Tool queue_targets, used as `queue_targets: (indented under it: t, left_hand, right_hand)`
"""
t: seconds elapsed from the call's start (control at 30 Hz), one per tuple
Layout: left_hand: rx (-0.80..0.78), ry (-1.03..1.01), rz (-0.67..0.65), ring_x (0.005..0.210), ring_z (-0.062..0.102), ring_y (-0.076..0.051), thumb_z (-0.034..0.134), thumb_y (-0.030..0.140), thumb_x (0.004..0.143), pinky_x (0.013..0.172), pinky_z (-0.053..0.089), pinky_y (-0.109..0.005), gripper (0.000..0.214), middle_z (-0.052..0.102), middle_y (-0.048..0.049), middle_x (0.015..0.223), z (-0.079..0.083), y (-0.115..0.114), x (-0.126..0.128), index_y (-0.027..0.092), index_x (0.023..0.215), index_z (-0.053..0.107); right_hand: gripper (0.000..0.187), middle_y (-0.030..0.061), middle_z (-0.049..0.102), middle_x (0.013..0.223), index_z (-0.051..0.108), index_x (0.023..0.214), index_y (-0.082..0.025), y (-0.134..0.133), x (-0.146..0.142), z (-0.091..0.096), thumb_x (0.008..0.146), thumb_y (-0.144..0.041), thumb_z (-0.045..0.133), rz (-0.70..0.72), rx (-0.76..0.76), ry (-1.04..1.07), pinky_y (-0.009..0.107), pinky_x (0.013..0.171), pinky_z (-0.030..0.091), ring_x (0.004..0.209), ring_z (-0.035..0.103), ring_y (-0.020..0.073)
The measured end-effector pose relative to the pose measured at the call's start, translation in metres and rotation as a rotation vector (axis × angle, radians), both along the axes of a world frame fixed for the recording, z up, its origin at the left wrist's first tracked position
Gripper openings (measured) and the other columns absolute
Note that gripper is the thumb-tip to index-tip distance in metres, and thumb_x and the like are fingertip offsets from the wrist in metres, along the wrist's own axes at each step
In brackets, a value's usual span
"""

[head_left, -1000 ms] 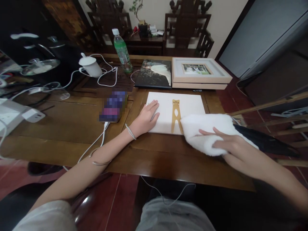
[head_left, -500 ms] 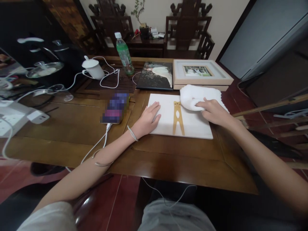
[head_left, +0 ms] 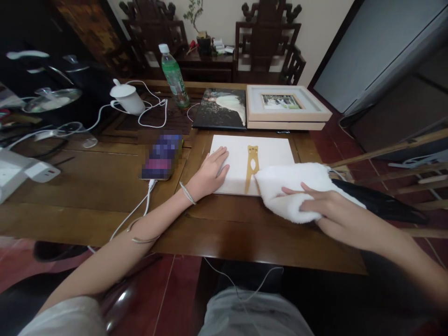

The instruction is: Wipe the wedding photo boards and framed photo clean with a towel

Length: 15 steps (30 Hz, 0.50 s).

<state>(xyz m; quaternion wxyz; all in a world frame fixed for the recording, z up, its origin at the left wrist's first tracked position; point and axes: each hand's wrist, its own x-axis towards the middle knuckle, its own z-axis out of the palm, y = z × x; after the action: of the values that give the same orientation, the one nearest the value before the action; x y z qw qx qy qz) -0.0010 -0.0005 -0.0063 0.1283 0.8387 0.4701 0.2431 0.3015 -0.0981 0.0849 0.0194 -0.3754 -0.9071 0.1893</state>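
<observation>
A white board (head_left: 231, 158) lies flat on the wooden table, bearing a gold-brown, bear-headed figure (head_left: 252, 154) with long legs. My left hand (head_left: 212, 171) rests flat with its fingers spread on the board's left edge. In my right hand (head_left: 329, 212) is a bunched white towel (head_left: 294, 186), gripped between thumb and fingers. The towel covers the board's lower right corner and part of the figure's right leg, and hangs past the near edge of the board.
Behind the board lie a black picture (head_left: 220, 109) and stacked light-wood frames (head_left: 287, 119). A green-labelled bottle (head_left: 175, 77), a lidded white cup (head_left: 128, 97) and a phone (head_left: 163, 156) on a charging cable stand or lie to the left. A white power strip (head_left: 21, 170) sits far left.
My right hand has drawn the towel toward me, from the board's far right corner down to its near right corner. My left hand stays in place on the board.
</observation>
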Motion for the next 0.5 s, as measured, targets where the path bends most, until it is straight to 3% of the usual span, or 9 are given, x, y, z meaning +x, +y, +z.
queue_targets:
  t: [0.1,0.2,0.27,0.37,0.43,0.5]
  left_hand:
    - [0.002,-0.003,-0.006,0.140,0.033,-0.029,0.038,0.023,0.093,0.115,0.026,-0.054,0.044,0.041,-0.0192,0.147,0.000,0.000,0.000,0.008,0.134,0.046]
    - [0.010,-0.019,-0.011,0.140,0.033,-0.029,0.039,0.023,0.093,0.115,0.026,-0.054,0.044,0.042,-0.0182,0.146,-0.001,0.001,0.000,0.010,0.135,0.045]
    - [0.013,-0.026,-0.014,0.140,0.033,-0.028,0.039,0.024,0.093,0.115,0.026,-0.053,0.045,0.042,-0.0176,0.146,-0.002,0.001,0.000,0.011,0.135,0.045]
    - [-0.006,-0.022,-0.007,0.140,0.032,-0.027,0.038,0.024,0.094,0.116,0.025,-0.052,0.045,0.041,-0.0169,0.147,-0.002,0.001,0.000,0.011,0.136,0.044]
    - [-0.023,-0.021,0.002,0.141,0.031,-0.026,0.035,0.023,0.095,0.116,0.025,-0.052,0.045,0.040,-0.0163,0.148,-0.001,0.001,0.000,0.011,0.137,0.044]
    - [-0.030,-0.023,0.007,0.141,0.030,-0.026,0.032,0.022,0.095,0.116,0.024,-0.052,0.046,0.039,-0.0163,0.149,-0.001,0.000,0.000,0.011,0.138,0.042]
  right_hand:
    - [0.036,0.0020,0.069,0.079,0.065,0.083,-0.021,0.036,0.002,-0.006,0.068,-0.005,0.036,-0.083,0.079,0.003,0.045,0.097,0.044,0.085,0.066,0.0219]
    - [0.036,0.0040,0.066,0.077,0.065,0.092,-0.019,0.076,-0.009,-0.016,0.068,-0.010,0.039,-0.177,0.189,0.049,0.041,0.081,0.048,0.079,0.062,0.0240]
    - [0.040,0.0066,0.068,0.085,0.064,0.100,-0.017,0.097,-0.025,-0.023,0.070,-0.010,0.039,-0.240,0.230,0.086,0.042,0.081,0.048,0.085,0.062,0.0260]
    - [0.050,0.0118,0.067,0.113,0.060,0.112,-0.015,0.108,-0.055,-0.033,0.070,-0.002,0.036,-0.267,0.255,0.088,0.053,0.095,0.041,0.111,0.057,0.0305]
    - [0.056,0.0138,0.054,0.136,0.059,0.117,-0.014,0.100,-0.071,-0.038,0.069,0.002,0.037,-0.235,0.270,0.044,0.063,0.104,0.029,0.133,0.040,0.0341]
    - [0.057,0.0136,0.039,0.149,0.061,0.116,-0.014,0.081,-0.081,-0.040,0.068,0.005,0.039,-0.166,0.270,-0.010,0.069,0.107,0.019,0.142,0.021,0.0358]
